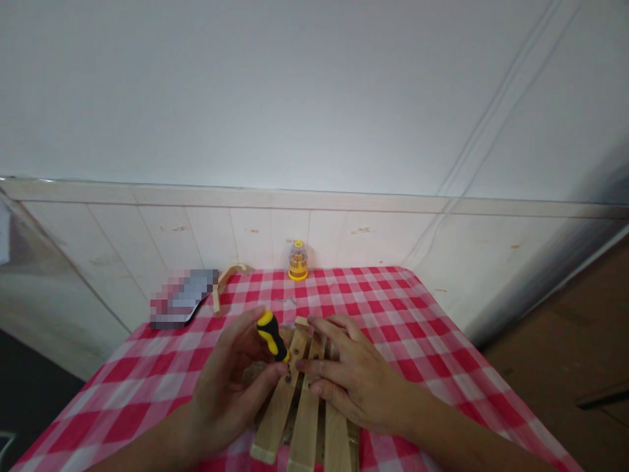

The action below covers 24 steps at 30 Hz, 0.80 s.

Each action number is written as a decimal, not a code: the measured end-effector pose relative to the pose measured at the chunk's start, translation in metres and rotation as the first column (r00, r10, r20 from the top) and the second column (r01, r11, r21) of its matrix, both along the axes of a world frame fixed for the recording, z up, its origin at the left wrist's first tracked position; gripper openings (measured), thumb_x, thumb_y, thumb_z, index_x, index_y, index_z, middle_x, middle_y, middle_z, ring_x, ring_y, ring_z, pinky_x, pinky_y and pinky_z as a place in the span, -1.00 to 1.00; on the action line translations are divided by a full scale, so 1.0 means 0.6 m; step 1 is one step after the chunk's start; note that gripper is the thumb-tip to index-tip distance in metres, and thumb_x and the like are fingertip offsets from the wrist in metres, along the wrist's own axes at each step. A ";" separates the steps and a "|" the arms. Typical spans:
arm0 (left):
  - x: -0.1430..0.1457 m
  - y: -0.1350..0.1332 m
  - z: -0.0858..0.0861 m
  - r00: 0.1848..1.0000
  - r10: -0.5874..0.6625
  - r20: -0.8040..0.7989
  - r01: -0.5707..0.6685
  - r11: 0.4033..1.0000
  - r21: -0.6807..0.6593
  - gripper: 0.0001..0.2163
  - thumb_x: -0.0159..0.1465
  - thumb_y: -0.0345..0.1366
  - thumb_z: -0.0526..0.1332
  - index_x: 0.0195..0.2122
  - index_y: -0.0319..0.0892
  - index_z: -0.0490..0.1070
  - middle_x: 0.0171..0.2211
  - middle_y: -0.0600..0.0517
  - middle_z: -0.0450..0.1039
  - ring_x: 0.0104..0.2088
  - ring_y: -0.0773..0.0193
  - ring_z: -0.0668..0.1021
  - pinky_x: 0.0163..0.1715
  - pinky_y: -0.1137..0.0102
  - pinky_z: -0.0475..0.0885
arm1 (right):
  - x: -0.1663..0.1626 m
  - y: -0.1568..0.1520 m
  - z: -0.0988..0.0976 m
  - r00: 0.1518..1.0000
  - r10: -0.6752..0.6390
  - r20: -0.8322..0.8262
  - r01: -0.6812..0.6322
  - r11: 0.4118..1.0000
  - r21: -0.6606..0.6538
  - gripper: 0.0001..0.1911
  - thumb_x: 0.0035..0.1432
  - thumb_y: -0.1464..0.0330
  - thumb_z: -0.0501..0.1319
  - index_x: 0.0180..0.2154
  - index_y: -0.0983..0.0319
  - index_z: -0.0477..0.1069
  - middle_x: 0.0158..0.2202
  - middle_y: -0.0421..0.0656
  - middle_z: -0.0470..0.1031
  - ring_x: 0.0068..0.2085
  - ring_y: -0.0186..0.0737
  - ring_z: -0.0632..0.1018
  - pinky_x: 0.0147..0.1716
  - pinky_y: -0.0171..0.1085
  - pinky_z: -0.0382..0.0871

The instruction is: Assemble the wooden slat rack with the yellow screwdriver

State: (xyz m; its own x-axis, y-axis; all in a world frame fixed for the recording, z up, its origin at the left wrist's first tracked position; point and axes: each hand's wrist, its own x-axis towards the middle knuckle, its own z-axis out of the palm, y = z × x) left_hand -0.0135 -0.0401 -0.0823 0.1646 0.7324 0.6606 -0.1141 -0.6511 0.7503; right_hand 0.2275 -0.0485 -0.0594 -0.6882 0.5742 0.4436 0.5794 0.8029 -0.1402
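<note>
My left hand (230,380) is closed around a short screwdriver (273,335) with a yellow and black handle. The screwdriver leans over the leftmost slat of a wooden slatted piece (305,426), its lower end close to the dark screws there; whether the tip touches one is hidden. My right hand (361,377) lies with its fingers stretched and spread across the middle and right slats, pressing on the wood. The slats fan out towards me, and both hands cover part of them.
A red and white checked tablecloth (393,328) covers the table. At the back stands a yellow bit holder (297,262) with a clear cover. A curved wooden piece (223,285) lies at back left, beside a pixelated flat object (184,301). Small metal bits (291,301) lie mid-table.
</note>
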 end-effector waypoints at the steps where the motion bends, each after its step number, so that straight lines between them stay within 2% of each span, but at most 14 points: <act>1: -0.002 -0.004 0.004 1.000 0.008 -0.011 -0.007 1.000 0.009 -0.32 0.27 -0.56 0.33 0.33 0.15 0.24 -0.15 0.05 0.63 -0.27 0.33 0.69 -0.25 0.51 0.65 | 0.000 0.000 -0.001 1.000 0.004 -0.005 -0.004 1.000 0.006 -0.64 0.47 0.19 0.10 0.14 0.10 0.54 0.33 0.08 0.30 0.30 0.12 0.30 0.21 0.18 0.32; 5: -0.006 -0.009 0.006 0.999 -0.020 -0.042 0.020 1.000 -0.005 -0.31 0.26 -0.55 0.34 0.30 0.27 0.28 -0.13 0.08 0.64 -0.29 0.32 0.70 -0.35 0.54 0.65 | 0.000 0.000 0.001 1.000 0.024 0.007 -0.024 1.000 0.004 -0.66 0.47 0.25 0.10 0.10 0.14 0.56 0.31 0.11 0.33 0.34 0.14 0.27 0.23 0.20 0.29; 8: -0.006 -0.004 0.001 0.997 -0.050 -0.059 0.049 0.999 -0.011 -0.30 0.26 -0.55 0.35 0.30 0.30 0.28 -0.14 0.09 0.66 -0.26 0.29 0.72 -0.34 0.52 0.67 | 0.000 0.000 0.002 1.000 0.016 0.015 -0.016 1.000 -0.012 -0.68 0.46 0.25 0.12 0.10 0.13 0.56 0.31 0.08 0.33 0.33 0.15 0.27 0.24 0.20 0.27; 13: -0.010 0.003 -0.009 0.998 -0.011 -0.063 0.013 1.000 0.028 -0.32 0.22 -0.53 0.41 0.27 0.25 0.32 -0.09 0.09 0.67 -0.20 0.24 0.74 -0.24 0.46 0.69 | 0.001 0.001 -0.002 1.000 0.017 0.003 -0.017 1.000 -0.003 -0.67 0.46 0.25 0.12 0.12 0.13 0.54 0.31 0.10 0.32 0.32 0.16 0.27 0.22 0.21 0.28; 18: -0.014 0.006 -0.020 0.995 0.060 -0.077 -0.056 0.997 0.050 -0.37 0.19 -0.48 0.47 0.22 0.16 0.38 -0.13 0.08 0.68 -0.25 0.25 0.74 -0.26 0.47 0.69 | 0.001 0.002 -0.004 1.000 0.016 0.003 -0.016 1.000 -0.008 -0.66 0.47 0.23 0.11 0.10 0.14 0.55 0.30 0.10 0.33 0.30 0.15 0.30 0.21 0.21 0.28; 24: -0.008 0.006 -0.010 0.997 0.050 -0.053 -0.048 0.998 0.042 -0.38 0.21 -0.45 0.46 0.24 0.15 0.35 -0.15 0.06 0.69 -0.25 0.22 0.75 -0.28 0.45 0.69 | 0.001 0.000 0.000 1.000 0.006 0.027 -0.007 1.000 0.007 -0.68 0.45 0.23 0.14 0.11 0.13 0.55 0.34 0.08 0.30 0.32 0.15 0.29 0.22 0.19 0.29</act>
State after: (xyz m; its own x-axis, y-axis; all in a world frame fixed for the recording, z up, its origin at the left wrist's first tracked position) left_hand -0.0185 -0.0366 -0.0882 0.1658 0.7129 0.6814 -0.0411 -0.6854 0.7270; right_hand 0.2280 -0.0484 -0.0592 -0.7038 0.5667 0.4284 0.5777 0.8075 -0.1191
